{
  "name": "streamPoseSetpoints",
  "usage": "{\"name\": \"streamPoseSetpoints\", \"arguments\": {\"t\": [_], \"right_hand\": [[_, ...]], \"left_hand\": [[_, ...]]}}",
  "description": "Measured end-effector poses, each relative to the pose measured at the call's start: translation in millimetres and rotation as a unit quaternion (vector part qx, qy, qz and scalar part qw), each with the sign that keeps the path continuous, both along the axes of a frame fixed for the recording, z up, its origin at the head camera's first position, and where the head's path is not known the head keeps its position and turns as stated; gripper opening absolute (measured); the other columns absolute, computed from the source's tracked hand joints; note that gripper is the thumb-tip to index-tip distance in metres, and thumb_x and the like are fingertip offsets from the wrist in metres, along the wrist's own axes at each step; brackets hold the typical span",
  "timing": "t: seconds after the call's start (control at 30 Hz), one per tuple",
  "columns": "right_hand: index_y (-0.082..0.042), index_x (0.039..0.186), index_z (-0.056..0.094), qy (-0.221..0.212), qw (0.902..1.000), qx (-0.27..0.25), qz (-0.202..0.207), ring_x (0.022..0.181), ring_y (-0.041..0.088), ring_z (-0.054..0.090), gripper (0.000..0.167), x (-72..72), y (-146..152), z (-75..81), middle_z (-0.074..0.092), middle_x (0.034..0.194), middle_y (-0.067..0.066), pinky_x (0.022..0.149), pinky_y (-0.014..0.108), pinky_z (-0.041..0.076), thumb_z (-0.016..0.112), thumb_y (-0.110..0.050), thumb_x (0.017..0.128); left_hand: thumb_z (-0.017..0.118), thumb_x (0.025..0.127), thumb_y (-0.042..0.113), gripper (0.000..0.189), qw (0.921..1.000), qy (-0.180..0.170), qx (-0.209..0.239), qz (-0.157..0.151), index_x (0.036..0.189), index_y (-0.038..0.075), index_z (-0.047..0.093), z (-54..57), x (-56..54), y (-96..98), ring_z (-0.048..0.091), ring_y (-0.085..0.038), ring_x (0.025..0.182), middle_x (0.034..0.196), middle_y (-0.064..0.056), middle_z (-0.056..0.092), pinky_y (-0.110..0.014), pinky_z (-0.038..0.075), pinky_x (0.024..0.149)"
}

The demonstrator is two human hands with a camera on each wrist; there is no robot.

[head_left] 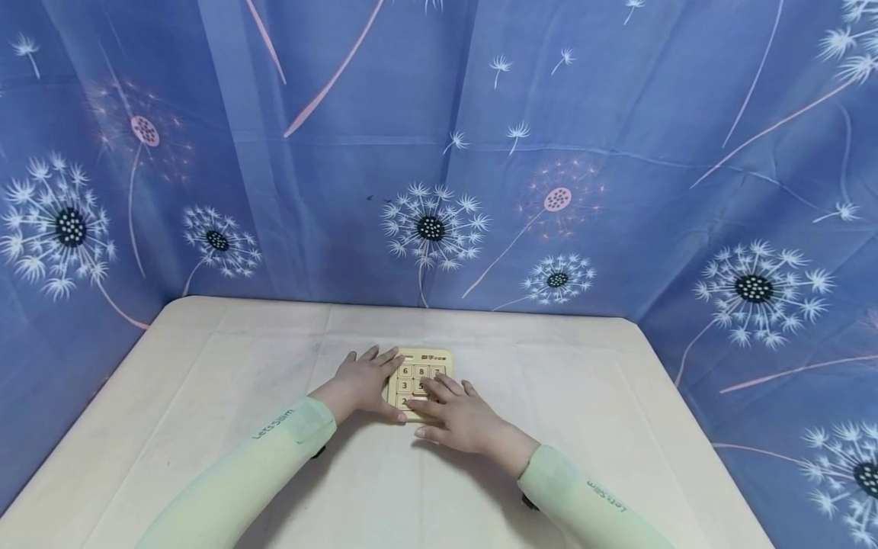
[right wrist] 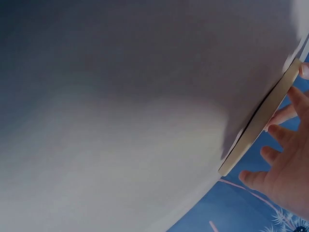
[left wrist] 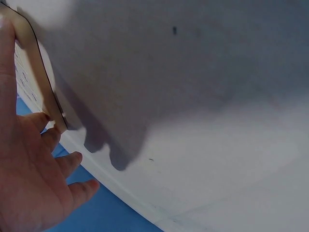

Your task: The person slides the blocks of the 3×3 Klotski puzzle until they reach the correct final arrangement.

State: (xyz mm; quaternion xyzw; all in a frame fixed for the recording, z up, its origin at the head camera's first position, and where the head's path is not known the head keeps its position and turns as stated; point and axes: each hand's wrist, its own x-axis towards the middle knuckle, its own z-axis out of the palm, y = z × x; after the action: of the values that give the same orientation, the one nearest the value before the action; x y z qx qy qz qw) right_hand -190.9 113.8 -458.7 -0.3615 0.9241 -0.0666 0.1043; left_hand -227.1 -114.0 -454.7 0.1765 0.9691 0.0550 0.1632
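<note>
Left hand (head_left: 365,383), thumb and fingers spread, touches the edge of the number puzzle (head_left: 421,371) between the hands; right hand (head_left: 461,415) rests outstretched fingers on it, hiding some tiles (head_left: 405,386). Pale surface (head_left: 562,381) lies beneath both; blue curtain (head_left: 329,198) hangs beyond them.

I've got a pale table (head_left: 583,366), top faintly creased, far corners rounded. A yellow number board (head_left: 418,359) lies on it, about mid-width, short of the far edge. I see the top shaded at the board's near left and near right.
</note>
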Motion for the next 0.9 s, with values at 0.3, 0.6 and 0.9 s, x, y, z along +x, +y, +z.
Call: {"name": "streamPoseSetpoints", "arguments": {"t": [0.3,0.6,0.9], "right_hand": [[-0.035,0.15,0.052,-0.005,0.9999,-0.012,-0.01,0.157,0.039,0.028,0.052,-1.7,5.4,-2.4,0.034,0.168,0.009,0.119,0.074,0.031,0.051,-0.056,0.102],[-0.034,0.148,0.056,0.001,0.9998,-0.019,-0.011,0.156,0.042,0.03,0.051,-1.2,9.6,-4.0,0.036,0.167,0.01,0.118,0.075,0.032,0.052,-0.056,0.102],[-0.034,0.146,0.058,0.0,0.9996,-0.024,-0.013,0.155,0.042,0.031,0.05,-1.0,13.3,-1.9,0.037,0.167,0.011,0.118,0.074,0.032,0.052,-0.055,0.101]], "left_hand": [[0.076,0.073,0.075,0.114,1.0,-0.003,0.001,0.002,0.163,0.021,0.03,1.6,0.7,0.9,0.023,-0.037,0.159,0.173,0.0,0.023,-0.065,0.024,0.127],[0.076,0.074,0.075,0.114,1.0,-0.008,0.001,0.003,0.163,0.021,0.029,2.7,1.6,0.5,0.023,-0.037,0.16,0.173,0.0,0.022,-0.065,0.023,0.128],[0.076,0.073,0.075,0.114,1.0,-0.001,0.002,0.0,0.163,0.02,0.03,2.5,1.8,0.4,0.024,-0.037,0.159,0.173,0.0,0.023,-0.065,0.024,0.127]]}}
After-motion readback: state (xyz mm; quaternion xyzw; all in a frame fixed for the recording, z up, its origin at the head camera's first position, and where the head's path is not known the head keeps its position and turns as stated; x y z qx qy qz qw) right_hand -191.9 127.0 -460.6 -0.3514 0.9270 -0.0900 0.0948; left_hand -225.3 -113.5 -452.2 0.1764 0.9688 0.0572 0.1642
